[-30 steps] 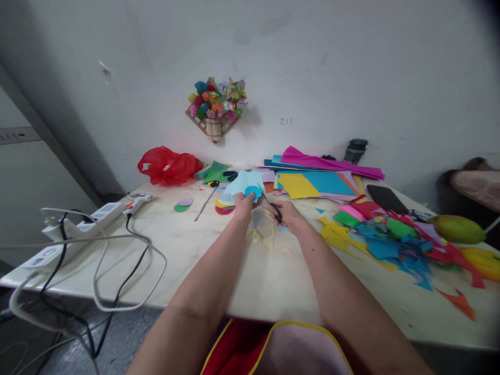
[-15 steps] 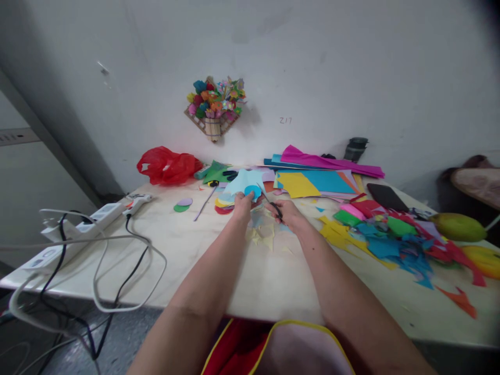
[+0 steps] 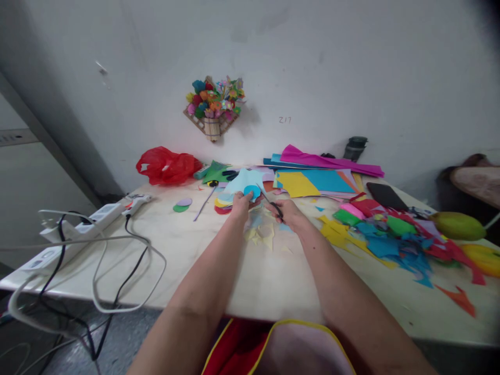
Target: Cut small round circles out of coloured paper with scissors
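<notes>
Over the middle of the table my left hand (image 3: pixel 241 202) pinches a light blue sheet of paper (image 3: pixel 239 180) with a darker blue paper circle (image 3: pixel 252 191) on it. My right hand (image 3: pixel 288 210) grips a pair of scissors (image 3: pixel 276 208) by the dark handles, and the blades point at the right edge of the blue circle. Whether the blades touch paper I cannot tell. Yellow and red paper rounds (image 3: pixel 222 209) lie just left of my left hand. Pale yellow scraps (image 3: pixel 262 235) lie below both hands.
Blue and yellow sheets (image 3: pixel 300 183) and magenta paper (image 3: pixel 328 160) lie at the back right. Coloured scraps (image 3: pixel 390 242), a phone (image 3: pixel 386 197) and a green fruit (image 3: pixel 459 226) are on the right. At left are a power strip (image 3: pixel 74 234) with cables and a red bag (image 3: pixel 167 165).
Almost nothing differs. My left hand, with the paper, has shifted very slightly left; the scissors stay beside the blue circle.
</notes>
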`<state>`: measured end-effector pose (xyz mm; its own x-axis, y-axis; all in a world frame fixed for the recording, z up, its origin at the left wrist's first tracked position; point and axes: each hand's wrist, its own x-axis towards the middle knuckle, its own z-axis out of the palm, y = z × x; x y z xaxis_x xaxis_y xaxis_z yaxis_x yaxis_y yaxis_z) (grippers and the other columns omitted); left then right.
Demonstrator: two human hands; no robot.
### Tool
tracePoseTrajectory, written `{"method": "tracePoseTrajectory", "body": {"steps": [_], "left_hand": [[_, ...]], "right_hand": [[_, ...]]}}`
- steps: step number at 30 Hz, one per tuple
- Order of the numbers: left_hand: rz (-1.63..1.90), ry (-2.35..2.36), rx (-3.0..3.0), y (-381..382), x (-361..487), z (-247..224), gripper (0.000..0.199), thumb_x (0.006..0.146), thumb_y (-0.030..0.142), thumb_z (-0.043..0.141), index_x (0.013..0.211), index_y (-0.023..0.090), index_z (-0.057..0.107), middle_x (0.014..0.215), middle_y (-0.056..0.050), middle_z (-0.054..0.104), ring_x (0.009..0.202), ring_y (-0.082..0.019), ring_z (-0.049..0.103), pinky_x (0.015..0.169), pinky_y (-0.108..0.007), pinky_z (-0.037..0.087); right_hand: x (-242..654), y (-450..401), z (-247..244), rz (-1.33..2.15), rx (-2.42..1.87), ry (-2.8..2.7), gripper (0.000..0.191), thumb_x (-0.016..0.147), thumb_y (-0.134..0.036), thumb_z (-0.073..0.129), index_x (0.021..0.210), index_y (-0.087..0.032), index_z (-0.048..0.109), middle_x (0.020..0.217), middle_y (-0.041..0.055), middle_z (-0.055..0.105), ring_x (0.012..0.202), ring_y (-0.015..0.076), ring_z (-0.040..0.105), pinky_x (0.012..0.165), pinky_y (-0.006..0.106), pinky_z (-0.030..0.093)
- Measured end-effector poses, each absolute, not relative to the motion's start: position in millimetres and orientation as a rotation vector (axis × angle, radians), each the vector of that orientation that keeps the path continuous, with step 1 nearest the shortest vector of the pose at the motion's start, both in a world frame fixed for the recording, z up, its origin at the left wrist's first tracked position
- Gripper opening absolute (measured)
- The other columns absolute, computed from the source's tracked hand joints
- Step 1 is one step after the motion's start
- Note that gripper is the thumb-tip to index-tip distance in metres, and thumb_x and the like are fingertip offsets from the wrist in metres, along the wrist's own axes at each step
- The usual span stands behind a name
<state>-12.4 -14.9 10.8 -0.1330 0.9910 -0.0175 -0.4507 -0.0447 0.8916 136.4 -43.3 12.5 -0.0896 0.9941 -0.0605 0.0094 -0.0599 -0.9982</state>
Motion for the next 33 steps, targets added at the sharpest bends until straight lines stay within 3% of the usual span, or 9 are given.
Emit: {"method": "tracePoseTrajectory", "body": {"steps": [11,21,27,33], "left_hand": [[1.479,0.925,0.803,-17,-15,13,0.011,0.080,0.009,0.074,0.077,0.012,0.064,0.080,-0.013,0.074,0.089,-0.029,0.077,0.087,-0.043,0.063],[1.451,0.940,0.837,-19,-15,13,0.007,0.082,0.011,0.072,0.078,0.010,0.065,0.080,-0.014,0.074,0.083,-0.025,0.077,0.078,-0.035,0.063],[1.421,0.909,0.844,-17,-14,9,0.013,0.075,0.015,0.078,0.078,0.012,0.066,0.076,-0.011,0.074,0.087,-0.027,0.077,0.076,-0.033,0.061],[1.410,0.912,0.879,-17,-13,9,0.015,0.074,0.018,0.078,0.077,0.015,0.064,0.076,-0.010,0.074,0.092,-0.030,0.077,0.076,-0.037,0.061]], "right_hand": [[138,-51,24,1.351,-1.257,-1.242,0.024,0.072,-0.026,0.080,0.059,-0.016,0.062,0.043,-0.0036,0.046,0.036,0.0052,0.033,0.033,0.018,0.025],[141,-52,24,1.373,-1.265,-1.266,0.024,0.071,-0.026,0.082,0.063,-0.016,0.063,0.044,-0.0043,0.049,0.035,0.0052,0.037,0.033,0.017,0.028],[143,-53,25,1.348,-1.294,-1.307,0.024,0.074,-0.028,0.081,0.066,-0.016,0.061,0.044,-0.0037,0.051,0.032,0.0058,0.039,0.029,0.017,0.015],[145,-50,20,1.366,-1.257,-1.318,0.022,0.075,-0.027,0.080,0.068,-0.016,0.062,0.046,-0.0041,0.053,0.032,0.0053,0.040,0.029,0.016,0.015]]}}
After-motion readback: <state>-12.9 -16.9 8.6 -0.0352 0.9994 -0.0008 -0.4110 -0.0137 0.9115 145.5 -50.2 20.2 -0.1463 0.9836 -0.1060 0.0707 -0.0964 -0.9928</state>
